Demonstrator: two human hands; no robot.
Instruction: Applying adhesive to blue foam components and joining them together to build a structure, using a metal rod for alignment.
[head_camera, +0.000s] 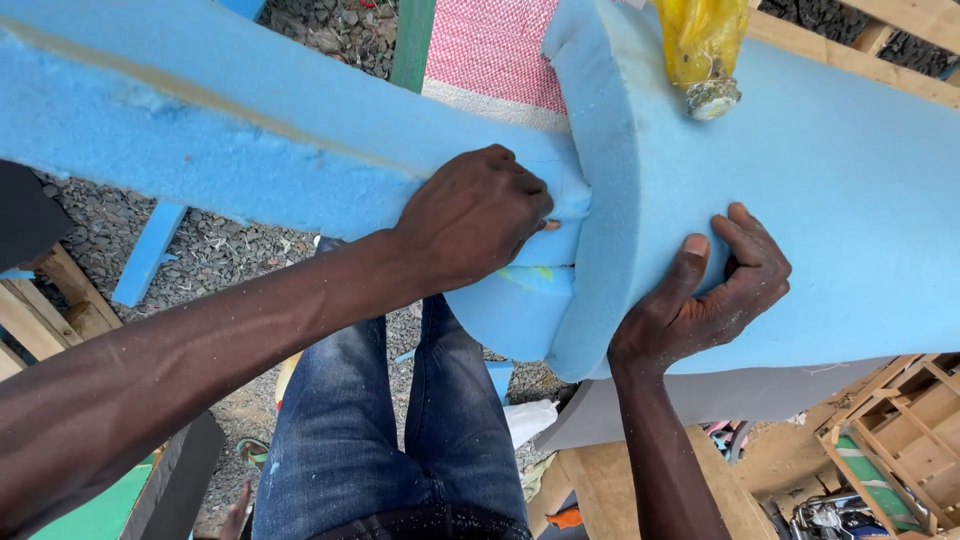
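A long strip of blue foam (230, 130) runs in from the upper left and meets a large, thick blue foam slab (850, 200) that fills the right side. My left hand (475, 212) is curled tight on the end of the strip, pressing it against the slab's rounded edge. My right hand (715, 290) grips that edge of the slab from below, thumb on top and fingers bent into the foam. A yellow plastic bottle with a dirty cap (702, 50) lies on the slab just above the joint.
My legs in blue jeans (400, 420) are below the foam, over gravel ground (200, 250). Wooden frames (900, 420) stand at lower right, timber planks (40, 300) at left, a red woven cloth (495, 45) at top, a grey sheet (720, 395) under the slab.
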